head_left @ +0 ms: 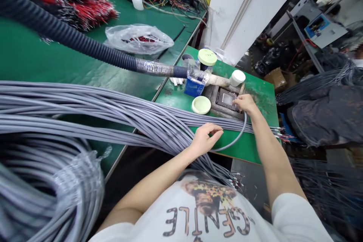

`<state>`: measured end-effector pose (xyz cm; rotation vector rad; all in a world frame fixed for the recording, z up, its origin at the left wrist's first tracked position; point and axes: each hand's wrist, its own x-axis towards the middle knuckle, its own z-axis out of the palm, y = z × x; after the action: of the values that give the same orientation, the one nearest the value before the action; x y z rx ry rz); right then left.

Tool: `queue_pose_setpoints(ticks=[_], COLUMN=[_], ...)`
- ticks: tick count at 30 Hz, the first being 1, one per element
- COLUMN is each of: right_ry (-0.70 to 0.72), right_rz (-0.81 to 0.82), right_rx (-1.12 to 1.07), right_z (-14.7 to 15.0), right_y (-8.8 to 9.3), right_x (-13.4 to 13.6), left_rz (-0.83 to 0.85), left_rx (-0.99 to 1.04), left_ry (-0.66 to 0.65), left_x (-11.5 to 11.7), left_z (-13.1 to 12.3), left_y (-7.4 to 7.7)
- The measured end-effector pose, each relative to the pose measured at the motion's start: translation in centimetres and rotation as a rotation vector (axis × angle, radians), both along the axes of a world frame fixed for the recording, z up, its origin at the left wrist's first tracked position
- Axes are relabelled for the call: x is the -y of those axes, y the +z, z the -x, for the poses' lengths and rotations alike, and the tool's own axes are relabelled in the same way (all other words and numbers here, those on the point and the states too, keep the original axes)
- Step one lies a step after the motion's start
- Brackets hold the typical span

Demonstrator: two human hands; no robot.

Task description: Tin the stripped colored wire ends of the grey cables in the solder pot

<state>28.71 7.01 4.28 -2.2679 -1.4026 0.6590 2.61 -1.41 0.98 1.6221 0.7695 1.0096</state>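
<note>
My right hand (245, 103) is closed on a grey cable (241, 133) near its end, with its fingertips over the small square solder pot (227, 98). From that hand the cable curves down and back toward the bundle. My left hand (206, 137) is over the bundle of grey cables (159, 121), its fingers loosely curled and the thumb apart, with nothing seen between them. Stripped coloured wire ends (283, 135) show at the bundle's right end. Beside the pot are a pale green round lid (201, 104) and a white cup-like container (237, 78).
A ribbed dark hose (113, 55) crosses from upper left, its nozzle by the pot. A blue box (194, 86) and a yellow-lidded jar (207, 57) stand behind. A plastic bag (140, 38) lies on the green table (96, 75); a wrapped cable coil (76, 181) is at lower left.
</note>
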Motion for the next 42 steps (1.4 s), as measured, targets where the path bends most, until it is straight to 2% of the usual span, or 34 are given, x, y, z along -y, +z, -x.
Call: queue_pose_setpoints(ticks=[14, 24, 42], right_ry=[0.049, 0.074, 0.091], right_rz=[0.093, 0.084, 0.121], right_rx=[0.275, 0.351, 0.408], right_z=[-1.2, -2.0, -1.2], right_y=[-1.7, -1.5, -1.2], right_x=[-1.9, -1.4, -1.7], left_rz=[-0.013, -0.017, -0.017], left_rx=[0.003, -0.008, 0.0], left_ry=[-0.016, -0.005, 0.009], left_x=[-0.1, -0.1, 0.0], left_z=[0.2, 0.1, 0.1], left_y=[0.4, 0.2, 0.2])
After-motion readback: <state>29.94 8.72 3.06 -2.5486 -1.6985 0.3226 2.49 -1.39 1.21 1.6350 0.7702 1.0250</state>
